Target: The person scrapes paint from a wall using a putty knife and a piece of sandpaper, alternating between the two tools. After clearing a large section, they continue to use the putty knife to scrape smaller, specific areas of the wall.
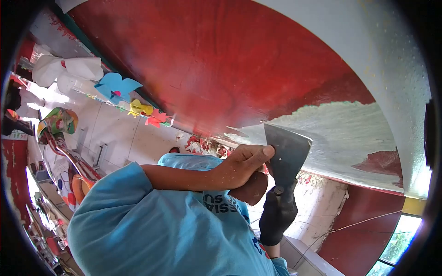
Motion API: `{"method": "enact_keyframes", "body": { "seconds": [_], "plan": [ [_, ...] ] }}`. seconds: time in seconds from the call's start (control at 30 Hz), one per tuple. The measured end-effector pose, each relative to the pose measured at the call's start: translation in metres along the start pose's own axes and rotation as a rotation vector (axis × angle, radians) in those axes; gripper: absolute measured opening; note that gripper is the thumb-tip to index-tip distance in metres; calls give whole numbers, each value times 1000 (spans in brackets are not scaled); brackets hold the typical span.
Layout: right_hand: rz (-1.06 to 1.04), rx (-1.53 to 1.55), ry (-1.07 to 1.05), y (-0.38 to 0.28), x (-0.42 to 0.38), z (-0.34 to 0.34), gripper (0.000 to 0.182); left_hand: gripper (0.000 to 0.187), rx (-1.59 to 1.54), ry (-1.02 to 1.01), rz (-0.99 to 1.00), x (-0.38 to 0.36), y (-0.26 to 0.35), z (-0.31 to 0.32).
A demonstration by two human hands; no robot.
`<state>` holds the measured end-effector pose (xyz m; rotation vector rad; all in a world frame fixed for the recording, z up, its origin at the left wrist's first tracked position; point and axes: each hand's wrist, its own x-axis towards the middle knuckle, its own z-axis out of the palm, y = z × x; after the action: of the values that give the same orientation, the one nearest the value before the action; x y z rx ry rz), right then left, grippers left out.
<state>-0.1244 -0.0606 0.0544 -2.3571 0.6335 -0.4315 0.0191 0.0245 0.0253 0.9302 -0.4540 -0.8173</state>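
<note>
Both hands grip one paint scraper (286, 154): the left hand (244, 168) is closed at the blade base, thumb pressing the blade; the gloved right hand (276, 214) is closed around the handle. Judged progress: a pale stripped patch (340, 133) at 3 o'clock; red paint (207, 64) remains from 9 to 1 o'clock. Paper decorations (117, 87) hang at 9 o'clock.

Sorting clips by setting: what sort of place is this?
Probably a classroom or playroom under repainting: paper cutouts strung along a wall, red paint partly stripped, a scraper held to it.
</note>
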Motion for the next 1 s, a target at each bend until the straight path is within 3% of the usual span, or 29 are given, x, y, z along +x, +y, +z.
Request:
{"method": "enact_keyframes", "body": {
  "seconds": [0.07,0.13,0.17,0.27,0.33,0.4,0.43,0.57,0.67,0.7,0.8,0.87,1.0],
  "plan": [
    [-17,-36,20,-9,8,6,49,39,-3,-70,-59,1,13,-8],
    [-76,6,64,-3,8,14,50,39,-73,-46,17,3,13,-6],
    [-98,-28,67,-6,6,15,49,39,29,-33,-15,1,0,-12],
    [98,-42,30,-8,-7,9,49,38,53,0,-39,-3,4,-3],
    [61,-50,76,-16,-1,11,48,37,79,-7,-30,-1,11,-5],
    [-66,-128,120,-20,5,14,47,38,-86,-41,-109,-1,15,-10],
    [11,-45,104,-11,2,19,43,39,-72,-12,-15,-1,18,-6],
    [56,-89,113,-31,3,9,37,38,-38,27,-108,-5,4,-2],
    [-94,-104,136,-27,12,14,41,38,-66,100,28,-4,9,1],
    [-160,-112,144,-24,11,14,43,40,-212,27,-35,-3,12,-3],
    [-87,-79,109,-18,7,18,45,39,-204,-58,28,-4,17,-3],
    [-110,-71,115,-23,11,18,46,40,-42,27,5,-5,10,-5],
    [-183,-73,141,-18,17,21,47,39,-195,10,64,-3,20,-3]
  ]
}}
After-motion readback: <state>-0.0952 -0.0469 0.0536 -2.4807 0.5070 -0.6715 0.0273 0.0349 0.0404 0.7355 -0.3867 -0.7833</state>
